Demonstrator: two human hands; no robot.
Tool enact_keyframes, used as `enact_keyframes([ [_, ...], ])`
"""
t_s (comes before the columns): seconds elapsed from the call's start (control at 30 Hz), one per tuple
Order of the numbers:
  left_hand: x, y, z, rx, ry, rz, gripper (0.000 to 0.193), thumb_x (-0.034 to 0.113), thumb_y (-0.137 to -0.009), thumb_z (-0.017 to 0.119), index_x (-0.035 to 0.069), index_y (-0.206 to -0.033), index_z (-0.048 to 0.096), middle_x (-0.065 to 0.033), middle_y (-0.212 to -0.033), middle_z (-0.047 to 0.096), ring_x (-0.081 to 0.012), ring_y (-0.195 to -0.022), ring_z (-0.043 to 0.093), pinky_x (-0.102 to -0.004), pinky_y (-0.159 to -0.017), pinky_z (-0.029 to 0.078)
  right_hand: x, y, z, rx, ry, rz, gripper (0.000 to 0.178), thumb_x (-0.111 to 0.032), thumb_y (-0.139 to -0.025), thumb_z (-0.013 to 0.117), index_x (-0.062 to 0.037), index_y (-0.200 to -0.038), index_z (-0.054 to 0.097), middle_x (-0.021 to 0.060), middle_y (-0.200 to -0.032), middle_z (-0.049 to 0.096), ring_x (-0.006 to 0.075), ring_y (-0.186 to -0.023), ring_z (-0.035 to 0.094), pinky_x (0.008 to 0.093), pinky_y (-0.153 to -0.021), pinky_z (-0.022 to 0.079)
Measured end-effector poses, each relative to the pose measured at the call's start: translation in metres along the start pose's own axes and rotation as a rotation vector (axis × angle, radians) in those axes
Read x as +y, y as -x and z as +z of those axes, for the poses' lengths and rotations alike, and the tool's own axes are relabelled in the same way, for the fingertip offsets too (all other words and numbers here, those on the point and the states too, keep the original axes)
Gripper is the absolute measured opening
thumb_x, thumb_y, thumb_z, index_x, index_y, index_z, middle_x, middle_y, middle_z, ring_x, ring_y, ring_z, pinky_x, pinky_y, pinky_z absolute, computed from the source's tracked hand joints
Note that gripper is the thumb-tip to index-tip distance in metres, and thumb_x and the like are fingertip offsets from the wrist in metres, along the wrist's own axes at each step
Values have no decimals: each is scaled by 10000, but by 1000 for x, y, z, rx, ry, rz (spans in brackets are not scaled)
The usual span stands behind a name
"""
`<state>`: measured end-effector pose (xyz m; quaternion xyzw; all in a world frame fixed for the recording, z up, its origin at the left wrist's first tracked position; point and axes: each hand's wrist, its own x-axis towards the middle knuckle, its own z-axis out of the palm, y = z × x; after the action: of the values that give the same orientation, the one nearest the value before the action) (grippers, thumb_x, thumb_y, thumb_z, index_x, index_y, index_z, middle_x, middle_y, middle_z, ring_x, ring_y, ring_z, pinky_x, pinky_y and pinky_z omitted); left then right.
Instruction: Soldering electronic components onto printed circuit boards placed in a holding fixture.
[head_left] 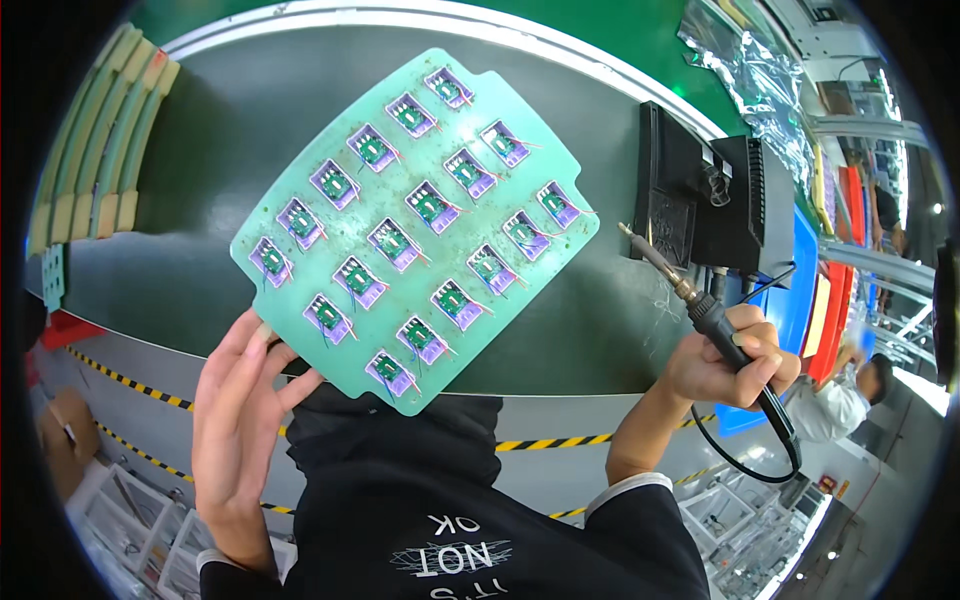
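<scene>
A pale green tray [370, 290] lies tilted over the workbench, its near corner reaching past the front edge. Several small purple housings sit in rows on it, each with a green circuit board [432, 206] and thin wires sticking out. My left hand [240, 390] grips the tray's lower left edge, thumb on top and some fingers hidden beneath. In my right hand [735, 362] is a soldering iron [712, 315], its fingers wrapped round the black handle. The iron's metal tip points up and left, apart from the tray, and its cord loops below the hand.
On the right of the dark workbench [560, 350] stand a black soldering station [745, 200] and a black holder [665, 220]. Stacked green trays with foam edges [105, 140] stand at the far left. A blue bin [800, 290] is beyond the station. Another person [840, 400] is at the right.
</scene>
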<state>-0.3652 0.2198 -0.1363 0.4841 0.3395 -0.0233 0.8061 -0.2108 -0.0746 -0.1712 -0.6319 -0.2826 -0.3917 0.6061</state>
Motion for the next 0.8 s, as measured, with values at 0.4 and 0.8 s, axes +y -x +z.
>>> enact_keyframes([
  [0.4,-11,-43,20,-39,-192,86,337,229,-910,495,-7,-1149,511,-71,-1112,577,-139,-996,562,-310,-854,451,9,-9,-40,180,-97,-110,127,-97,-809,459,-19,-716,423,14,-433,402,97,-309,328,228,-317,259],
  [0.8,33,-120,89,-287,21,433,437,237,-940,411,-44,-1270,357,-121,-1275,454,-214,-1147,467,-370,-972,368,-6,-4,-72,173,-135,-53,179,-122,-857,502,11,-752,445,36,-480,464,120,-338,394,239,-330,317],
])
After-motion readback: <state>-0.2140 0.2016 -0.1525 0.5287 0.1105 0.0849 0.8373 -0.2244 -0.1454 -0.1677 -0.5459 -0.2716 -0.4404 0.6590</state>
